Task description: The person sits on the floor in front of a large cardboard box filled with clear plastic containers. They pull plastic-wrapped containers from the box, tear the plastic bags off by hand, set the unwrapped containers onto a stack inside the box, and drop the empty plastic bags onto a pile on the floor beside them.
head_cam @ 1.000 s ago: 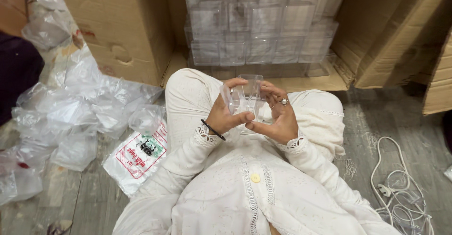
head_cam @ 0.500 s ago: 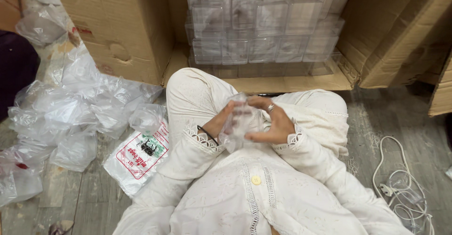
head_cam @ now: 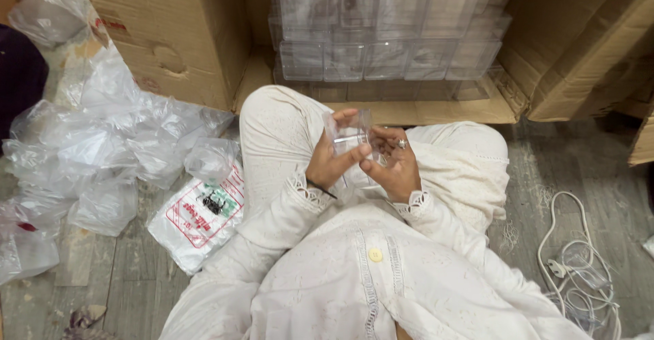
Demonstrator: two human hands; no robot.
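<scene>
The work in hand looks like the assembling or closing of a small clear plastic box [head_cam: 349, 135], held up over the lap of a person seated cross-legged on the floor in white embroidered clothing; as a judgement, the step is the fitting together of its thin transparent walls, and the next move would call for a steady pinch and careful alignment, since the plastic is slight and slippery. The left hand [head_cam: 332, 165] is curled about the box's near lower side, fingers closed on it, thumb pressed along its front face; the right hand [head_cam: 393, 170], a ring on one finger, grips the box's right edge, fingers bent and closed on it. Just beyond the knees stands a stack of clear rectangular plastic boxes [head_cam: 381, 33] on a flattened cardboard sheet [head_cam: 436, 112]; a brown cardboard carton [head_cam: 170, 33] rises to the left; crumpled clear plastic bags [head_cam: 102, 156] lie heaped on the grey floor; a white cable [head_cam: 579, 258] coils to the right.
</scene>
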